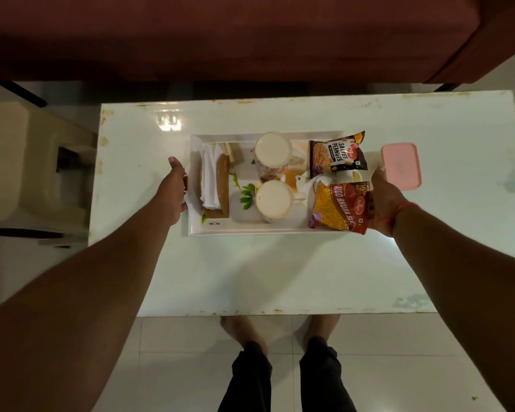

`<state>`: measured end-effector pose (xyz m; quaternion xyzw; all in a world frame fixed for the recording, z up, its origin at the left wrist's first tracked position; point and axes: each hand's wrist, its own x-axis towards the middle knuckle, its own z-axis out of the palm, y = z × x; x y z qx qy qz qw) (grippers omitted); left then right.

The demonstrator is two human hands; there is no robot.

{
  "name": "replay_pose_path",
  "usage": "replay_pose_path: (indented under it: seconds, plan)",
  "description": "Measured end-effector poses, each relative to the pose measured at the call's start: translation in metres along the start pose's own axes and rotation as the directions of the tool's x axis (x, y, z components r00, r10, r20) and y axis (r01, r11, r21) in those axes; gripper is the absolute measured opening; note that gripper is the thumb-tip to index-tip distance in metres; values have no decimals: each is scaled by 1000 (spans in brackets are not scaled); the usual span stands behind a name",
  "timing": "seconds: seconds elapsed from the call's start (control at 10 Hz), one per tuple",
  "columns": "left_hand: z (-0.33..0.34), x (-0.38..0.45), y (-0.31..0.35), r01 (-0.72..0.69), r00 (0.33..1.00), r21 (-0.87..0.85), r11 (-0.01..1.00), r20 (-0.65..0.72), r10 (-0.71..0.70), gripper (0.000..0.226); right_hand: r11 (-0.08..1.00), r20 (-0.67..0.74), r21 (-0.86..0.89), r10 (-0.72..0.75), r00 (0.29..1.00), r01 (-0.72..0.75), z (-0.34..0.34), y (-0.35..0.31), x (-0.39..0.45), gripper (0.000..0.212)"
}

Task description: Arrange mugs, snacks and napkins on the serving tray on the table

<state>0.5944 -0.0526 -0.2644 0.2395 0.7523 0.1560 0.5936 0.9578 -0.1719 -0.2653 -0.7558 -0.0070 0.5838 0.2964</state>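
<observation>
A white rectangular serving tray (250,231) lies on the white table. On it, from left to right, are a brown napkin holder with white napkins (213,182), two white mugs, one at the back (273,150) and one nearer (274,200), a black salted peanuts packet (336,154) and a red aloo bhujia packet (341,208). My left hand (173,191) grips the tray's left end. My right hand (384,203) is closed on the tray's right end, partly behind the red packet.
A pink lidded box (401,166) sits on the table just right of the tray. A dark red sofa (220,37) runs along the far side. A beige stool (21,162) stands to the left. My feet show below the table's near edge.
</observation>
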Motion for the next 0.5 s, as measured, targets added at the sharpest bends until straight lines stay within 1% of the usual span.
replay_pose_path:
  seconds: [0.1,0.2,0.3,0.4,0.5]
  plan:
    - [2,3,1,10,1000,12,1000,0,-10,78,1000,-4,-20,-9,1000,8,-1,0,0,74]
    - [4,2,2,24,999,-1,1000,-45,-24,77,998,-23,-61,-30,999,29,-1,-2,-3,74]
    - [4,-5,6,39,993,68,997,-115,-31,73,981,-68,-184,-81,994,68,-3,-5,-7,75]
    - [-3,-20,2,-11,985,308,951,-158,62,66,921,-99,-379,-139,985,92,-4,-9,-16,81]
    - [-16,-43,-12,-205,924,633,746,-126,361,60,778,-127,-617,-252,959,122,-2,-16,-47,76]
